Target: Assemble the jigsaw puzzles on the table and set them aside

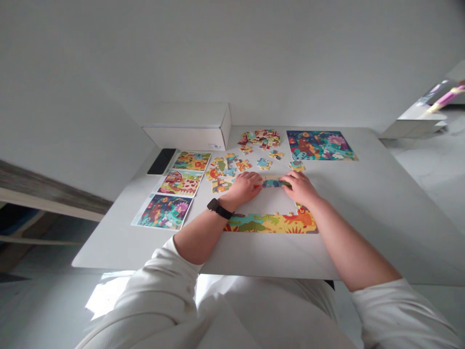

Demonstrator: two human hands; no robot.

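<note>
My left hand and my right hand are at the two ends of a short strip of jigsaw puzzle pieces. Fingers of both hands curl onto the strip's ends and hide them. Blue and green show on the part between them. Nearer to me lies a joined lower section of the jigsaw puzzle, with plants, a crocodile and an orange animal. My right forearm covers part of its right side. Just beyond my right hand lies a single loose puzzle piece.
Loose puzzle pieces spread beyond my left hand, with a heap of pieces behind. A finished dark-blue puzzle picture lies back right. Three picture cards, a black phone-like slab and a white box are at left.
</note>
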